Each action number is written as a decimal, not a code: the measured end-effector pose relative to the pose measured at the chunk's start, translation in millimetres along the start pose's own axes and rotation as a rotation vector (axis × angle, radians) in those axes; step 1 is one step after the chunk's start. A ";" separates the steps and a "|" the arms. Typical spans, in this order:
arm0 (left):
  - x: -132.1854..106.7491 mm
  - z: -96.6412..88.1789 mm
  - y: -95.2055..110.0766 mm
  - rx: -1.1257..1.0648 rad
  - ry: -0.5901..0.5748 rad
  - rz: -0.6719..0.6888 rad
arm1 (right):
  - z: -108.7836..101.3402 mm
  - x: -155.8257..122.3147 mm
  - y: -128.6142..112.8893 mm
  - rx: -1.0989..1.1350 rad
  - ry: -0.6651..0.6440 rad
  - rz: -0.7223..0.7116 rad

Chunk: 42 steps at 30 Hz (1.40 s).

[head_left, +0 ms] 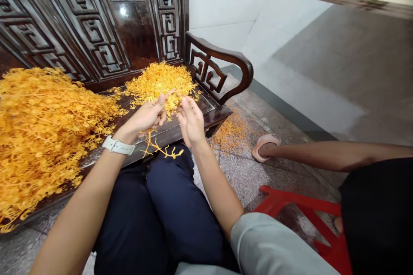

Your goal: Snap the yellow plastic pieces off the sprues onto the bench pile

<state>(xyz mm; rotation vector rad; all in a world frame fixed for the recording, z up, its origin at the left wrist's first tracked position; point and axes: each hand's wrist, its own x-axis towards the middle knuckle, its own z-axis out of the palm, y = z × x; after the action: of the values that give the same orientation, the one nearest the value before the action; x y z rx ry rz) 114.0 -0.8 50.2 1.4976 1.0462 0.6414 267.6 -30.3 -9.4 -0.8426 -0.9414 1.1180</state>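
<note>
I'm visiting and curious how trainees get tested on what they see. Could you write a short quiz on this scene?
1. Which wears the white watch: the left hand or the right hand?
2. True or false: the large heap of orange sprigs lies on the carved dark wooden bench.
3. What colour is the stool near the other person's arm?

Key: 1. The left hand. 2. True. 3. Red.
</note>
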 end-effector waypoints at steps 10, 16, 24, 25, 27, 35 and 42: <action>-1.1 -6.2 -4.6 0.199 -0.024 0.207 | 27.9 30.7 8.9 0.093 0.248 -0.138; -14.3 -9.1 8.1 -0.113 0.098 0.167 | 23.7 25.8 -3.4 -0.076 0.190 -0.245; -11.0 13.5 10.8 -0.168 0.282 0.272 | 30.2 11.1 -10.6 0.118 -0.026 -0.084; -11.7 16.0 12.1 -0.186 0.317 0.276 | 31.4 10.1 -13.1 0.158 -0.041 -0.041; -14.3 19.5 16.0 -0.256 0.369 0.277 | 32.7 8.2 -19.8 0.230 -0.087 0.059; -26.8 14.7 26.3 -0.617 0.096 0.106 | 21.0 8.0 -50.0 0.515 -0.334 0.440; -29.7 14.9 29.8 -0.722 0.064 0.131 | 15.4 7.2 -44.4 0.825 -0.460 0.457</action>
<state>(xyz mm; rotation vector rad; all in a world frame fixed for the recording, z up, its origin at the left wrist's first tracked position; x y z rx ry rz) 120.8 -32.8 80.5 0.9150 0.6536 1.0338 270.0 -32.3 38.0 -0.1037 -0.5519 1.9628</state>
